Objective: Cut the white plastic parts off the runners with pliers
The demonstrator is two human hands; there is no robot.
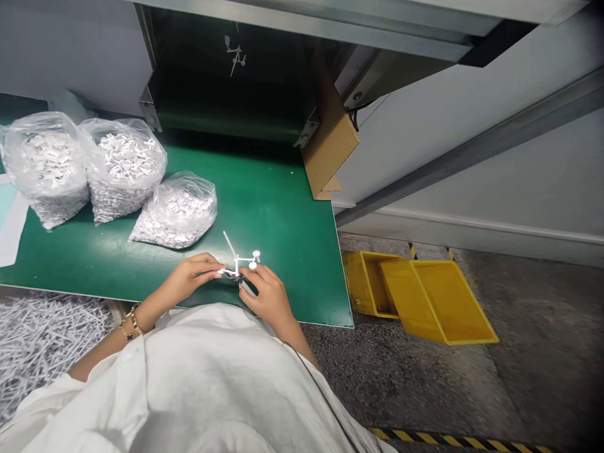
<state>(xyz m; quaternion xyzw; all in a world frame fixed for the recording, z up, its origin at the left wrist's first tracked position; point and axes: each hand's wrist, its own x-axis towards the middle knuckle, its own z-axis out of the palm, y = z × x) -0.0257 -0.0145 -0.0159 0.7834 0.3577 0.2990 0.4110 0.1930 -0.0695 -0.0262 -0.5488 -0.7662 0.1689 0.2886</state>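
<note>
A small white plastic sprue (238, 257), with a thin stem and round parts on its branches, is held over the near edge of the green table (278, 214). My left hand (191, 277) pinches it from the left with fingers closed. My right hand (268, 296) is closed from the right round a dark-handled tool (247, 287) whose tip meets the sprue. Both hands sit just above my white-clothed lap.
Three clear bags of small white parts (177, 211) (125, 167) (47, 167) lie at the table's left. A dark conveyor opening (226, 94) and a cardboard flap (330, 145) stand behind. Two yellow bins (425, 296) lie on the floor right; white sprue scrap (38, 340) is heaped left.
</note>
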